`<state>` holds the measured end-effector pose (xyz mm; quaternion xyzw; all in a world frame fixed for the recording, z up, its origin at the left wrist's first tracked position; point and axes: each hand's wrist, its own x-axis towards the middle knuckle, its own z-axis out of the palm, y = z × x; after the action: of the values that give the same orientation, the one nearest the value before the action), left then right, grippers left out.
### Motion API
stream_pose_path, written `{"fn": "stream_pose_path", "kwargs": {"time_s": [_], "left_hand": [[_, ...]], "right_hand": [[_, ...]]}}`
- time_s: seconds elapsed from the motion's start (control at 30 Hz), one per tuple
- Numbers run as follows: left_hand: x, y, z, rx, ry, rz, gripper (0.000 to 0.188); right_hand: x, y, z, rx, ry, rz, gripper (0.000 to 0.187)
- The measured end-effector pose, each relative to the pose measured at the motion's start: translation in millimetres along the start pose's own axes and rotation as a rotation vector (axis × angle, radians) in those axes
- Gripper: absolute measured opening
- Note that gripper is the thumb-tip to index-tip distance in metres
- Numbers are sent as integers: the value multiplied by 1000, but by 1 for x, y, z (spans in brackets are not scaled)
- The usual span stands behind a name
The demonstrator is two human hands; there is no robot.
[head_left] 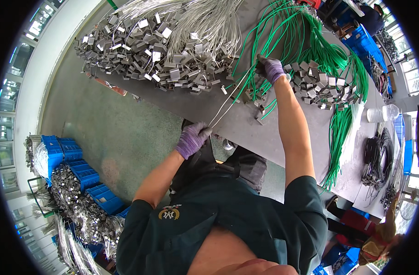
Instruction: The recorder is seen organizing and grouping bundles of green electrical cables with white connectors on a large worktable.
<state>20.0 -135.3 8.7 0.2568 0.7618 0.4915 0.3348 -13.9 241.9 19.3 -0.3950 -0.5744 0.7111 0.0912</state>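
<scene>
My left hand (192,139), in a purple glove, is closed with thumb and fingers on the lower ends of two thin white wires (224,103). They run slantwise up over the table edge toward my right hand (270,69). That hand, in a purple and dark glove, is closed around the wires' upper part, beside loose green wires (285,30); whether it also grips a green one, I cannot make out. Left of it lies a heap of silvery metal blocks (166,57) with pale wires (209,20). To its right sits a smaller pile of metal blocks (321,85) joined to green wires.
The grey table (282,133) slants from upper left to lower right. On its right part are a clear plastic jar (382,113) and a coil of black cable (378,156). Blue crates (104,198) and more metal pieces stand at the lower left. Another person (372,231) is at the lower right.
</scene>
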Motion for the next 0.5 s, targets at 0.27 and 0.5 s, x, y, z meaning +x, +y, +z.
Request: {"fn": "stream_pose_path", "kwargs": {"time_s": [0.27, 0.5], "left_hand": [[-1, 0, 9, 400, 172, 256, 16], [0, 5, 13, 697, 225, 172, 19]], "right_hand": [[11, 2, -9, -229, 86, -102, 20], [0, -8, -14, -272, 36, -187, 15]]}}
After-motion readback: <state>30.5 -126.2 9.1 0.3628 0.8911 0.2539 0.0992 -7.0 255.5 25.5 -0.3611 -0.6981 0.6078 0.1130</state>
